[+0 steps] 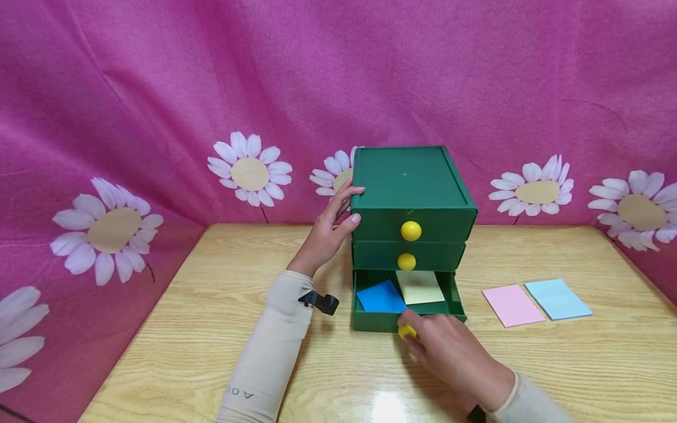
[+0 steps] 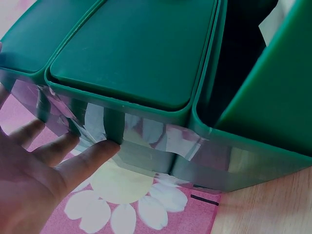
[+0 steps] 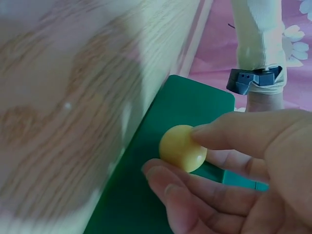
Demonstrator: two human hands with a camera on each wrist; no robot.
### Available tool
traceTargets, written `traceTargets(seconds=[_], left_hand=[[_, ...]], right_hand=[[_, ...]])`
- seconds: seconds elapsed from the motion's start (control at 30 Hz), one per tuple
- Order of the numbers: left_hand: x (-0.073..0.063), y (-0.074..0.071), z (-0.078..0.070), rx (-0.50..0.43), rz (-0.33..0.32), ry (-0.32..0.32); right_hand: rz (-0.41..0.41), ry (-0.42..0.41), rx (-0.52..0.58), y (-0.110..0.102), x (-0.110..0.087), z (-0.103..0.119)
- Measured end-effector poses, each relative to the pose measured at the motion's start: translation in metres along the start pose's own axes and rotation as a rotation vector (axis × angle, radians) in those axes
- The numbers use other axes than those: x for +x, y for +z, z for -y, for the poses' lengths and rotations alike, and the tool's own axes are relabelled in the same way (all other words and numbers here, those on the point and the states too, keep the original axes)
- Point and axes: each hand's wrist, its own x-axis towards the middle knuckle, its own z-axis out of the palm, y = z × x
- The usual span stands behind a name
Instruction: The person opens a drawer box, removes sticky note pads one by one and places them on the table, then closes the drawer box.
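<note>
A green three-drawer box (image 1: 407,182) with yellow round knobs stands on the table. Its bottom drawer (image 1: 375,322) is pulled out, and inside lie a blue sticky-note pad (image 1: 379,297) and a pale yellow pad (image 1: 421,288). My right hand (image 1: 449,348) pinches that drawer's yellow knob (image 3: 181,150) between thumb and fingers. Against the box's left side rests my left hand (image 1: 329,232), its fingers spread. In the left wrist view its fingertips (image 2: 109,147) touch the side wall. The upper two drawers are closed.
Right of the box, a pink sticky-note pad (image 1: 513,305) and a light blue pad (image 1: 558,299) lie side by side on the wooden table (image 1: 211,329). A pink cloth (image 1: 296,70) with white daisies hangs behind and to the sides.
</note>
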Motion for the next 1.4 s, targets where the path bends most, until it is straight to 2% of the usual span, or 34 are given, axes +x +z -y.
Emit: traceTargets(seconds=[0.2, 0.43, 0.6, 0.7, 0.83, 0.93, 1.17, 1.4], left_hand=[[0.000, 0.000, 0.000, 0.003, 0.007, 0.027], [0.001, 0.001, 0.001, -0.007, 0.004, 0.036], [0.001, 0.002, 0.000, -0.009, 0.001, 0.028], [0.000, 0.002, -0.007, -0.003, 0.006, 0.021], [-0.005, 0.001, -0.027, 0.003, 0.017, 0.013], [-0.008, 0.001, -0.037, 0.001, 0.017, 0.010], [-0.001, 0.001, -0.005, -0.007, 0.000, 0.013], [0.000, 0.000, -0.001, 0.001, 0.003, 0.021]], right_hand=[[0.062, 0.012, 0.021, -0.003, -0.002, 0.003], [0.084, 0.010, -0.048, -0.004, -0.005, 0.005], [0.103, 0.026, -0.055, -0.005, -0.006, 0.007], [0.114, 0.032, -0.042, -0.006, -0.006, 0.007], [0.124, 0.035, -0.017, -0.005, -0.006, 0.008], [0.130, 0.039, -0.007, -0.005, -0.006, 0.009], [0.134, 0.047, -0.018, -0.005, -0.008, 0.012], [0.136, 0.048, -0.035, -0.005, -0.010, 0.013]])
